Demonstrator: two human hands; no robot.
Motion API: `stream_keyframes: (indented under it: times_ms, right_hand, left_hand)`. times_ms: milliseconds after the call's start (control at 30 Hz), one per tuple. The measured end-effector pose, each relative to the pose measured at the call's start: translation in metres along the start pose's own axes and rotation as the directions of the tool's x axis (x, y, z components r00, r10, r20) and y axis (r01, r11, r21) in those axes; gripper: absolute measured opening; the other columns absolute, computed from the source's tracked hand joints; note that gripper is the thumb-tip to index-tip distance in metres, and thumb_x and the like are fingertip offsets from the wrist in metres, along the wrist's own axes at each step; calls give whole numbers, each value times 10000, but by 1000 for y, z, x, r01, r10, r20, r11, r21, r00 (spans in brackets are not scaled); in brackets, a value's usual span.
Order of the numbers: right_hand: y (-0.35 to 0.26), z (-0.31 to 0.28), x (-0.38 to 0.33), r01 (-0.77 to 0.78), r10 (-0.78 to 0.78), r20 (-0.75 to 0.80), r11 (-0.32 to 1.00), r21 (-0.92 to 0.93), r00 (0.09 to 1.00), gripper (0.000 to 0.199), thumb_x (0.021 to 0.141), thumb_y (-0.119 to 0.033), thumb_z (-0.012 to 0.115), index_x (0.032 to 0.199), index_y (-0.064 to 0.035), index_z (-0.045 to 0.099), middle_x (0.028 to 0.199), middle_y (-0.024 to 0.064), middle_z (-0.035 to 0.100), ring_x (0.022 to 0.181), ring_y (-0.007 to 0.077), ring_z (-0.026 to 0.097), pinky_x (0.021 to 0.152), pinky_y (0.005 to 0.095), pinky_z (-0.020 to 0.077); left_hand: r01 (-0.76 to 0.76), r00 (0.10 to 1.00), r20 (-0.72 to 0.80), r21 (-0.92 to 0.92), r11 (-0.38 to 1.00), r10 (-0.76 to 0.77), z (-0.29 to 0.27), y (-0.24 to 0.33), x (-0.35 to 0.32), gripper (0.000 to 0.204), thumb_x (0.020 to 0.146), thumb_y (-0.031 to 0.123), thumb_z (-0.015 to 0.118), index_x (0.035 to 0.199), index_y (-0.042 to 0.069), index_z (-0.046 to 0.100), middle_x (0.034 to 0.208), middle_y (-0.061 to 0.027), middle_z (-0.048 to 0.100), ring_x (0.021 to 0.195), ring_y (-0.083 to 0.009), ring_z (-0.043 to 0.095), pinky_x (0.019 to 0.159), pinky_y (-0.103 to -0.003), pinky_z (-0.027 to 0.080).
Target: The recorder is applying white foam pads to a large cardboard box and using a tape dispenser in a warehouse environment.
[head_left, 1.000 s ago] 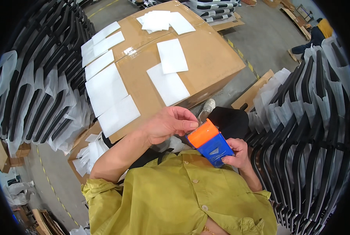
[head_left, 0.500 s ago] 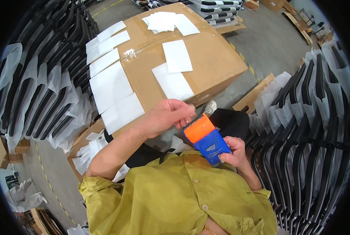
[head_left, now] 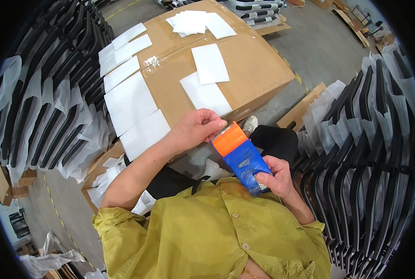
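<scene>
My right hand [head_left: 275,177] grips a blue tape dispenser [head_left: 241,157] with an orange front guard and a toothed cutting edge, held in front of my chest. My left hand [head_left: 197,127] has its fingers pinched together at the orange end, at the toothed edge; clear tape there is too faint to make out. Just beyond the hands stands a large brown cardboard box [head_left: 258,65], its flaps taped, with several white paper sheets [head_left: 210,63] lying on top.
Rows of black chair parts in clear plastic bags stand at left [head_left: 45,93] and right [head_left: 370,139]. A small open carton of white papers [head_left: 103,181] sits on the grey floor at lower left. Flat cardboard [head_left: 303,109] leans by the right stacks.
The view has shifted slightly. My left hand has stayed pinched at the dispenser's orange end, and my right hand keeps its grip on the blue body.
</scene>
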State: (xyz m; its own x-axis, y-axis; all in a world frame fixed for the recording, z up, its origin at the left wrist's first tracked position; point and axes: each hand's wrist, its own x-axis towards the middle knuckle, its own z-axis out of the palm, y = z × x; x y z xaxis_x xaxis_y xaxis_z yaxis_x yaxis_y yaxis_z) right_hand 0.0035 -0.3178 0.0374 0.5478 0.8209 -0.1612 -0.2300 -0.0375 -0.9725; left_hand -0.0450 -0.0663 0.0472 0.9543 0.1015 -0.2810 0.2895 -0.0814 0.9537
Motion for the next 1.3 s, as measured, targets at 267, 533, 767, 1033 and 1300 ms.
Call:
stream_keyframes:
  times_ms: [267, 533, 767, 1033, 1300]
  right_hand:
    - [1, -7, -3, 22, -19, -57, 998, 52, 998, 238, 766, -135, 626, 913, 44, 573, 806, 49, 610, 700, 65, 538, 626, 200, 430]
    - [5, -16, -11, -11, 19, -119, 997, 74, 993, 233, 760, -160, 622, 887, 29, 571, 796, 48, 607, 688, 63, 535, 621, 196, 427]
    - [3, -25, -15, 6, 0, -111, 999, 54, 994, 242, 751, -156, 633, 890, 35, 577, 771, 44, 612, 672, 60, 541, 607, 199, 432]
    - [4, -17, -10, -12, 13, -41, 1000, 28, 999, 245, 749, -126, 639, 917, 41, 574, 796, 51, 618, 694, 62, 546, 630, 206, 442]
    - [-10, 28, 2, -34, 55, -137, 988, 147, 989, 229, 796, -107, 610, 959, 38, 539, 851, 65, 611, 749, 71, 549, 665, 212, 446]
  left_hand:
    - [-134, 938, -272, 285, 949, 214, -19, 6, 19, 226, 843, 161, 539, 1029, 33, 523, 699, -15, 546, 653, -81, 522, 579, -206, 419]
    - [-43, 872, -355, 631, 775, 337, -43, -3, 111, 338, 830, 235, 502, 1105, 40, 490, 880, -160, 604, 844, -312, 572, 730, -376, 446]
    - [-191, 933, -208, 407, 893, 294, -17, 19, 75, 275, 829, 265, 545, 905, 6, 591, 789, -55, 621, 707, -132, 573, 627, -244, 441]
    - [203, 971, 148, -107, 973, -186, 1, 17, 35, 144, 758, 151, 652, 726, 24, 593, 647, -8, 571, 580, -69, 500, 544, -219, 425]
    - [-135, 988, 107, 255, 958, 111, -38, 22, 47, 141, 780, 146, 615, 746, 11, 590, 627, 0, 548, 589, -71, 475, 538, -232, 404]
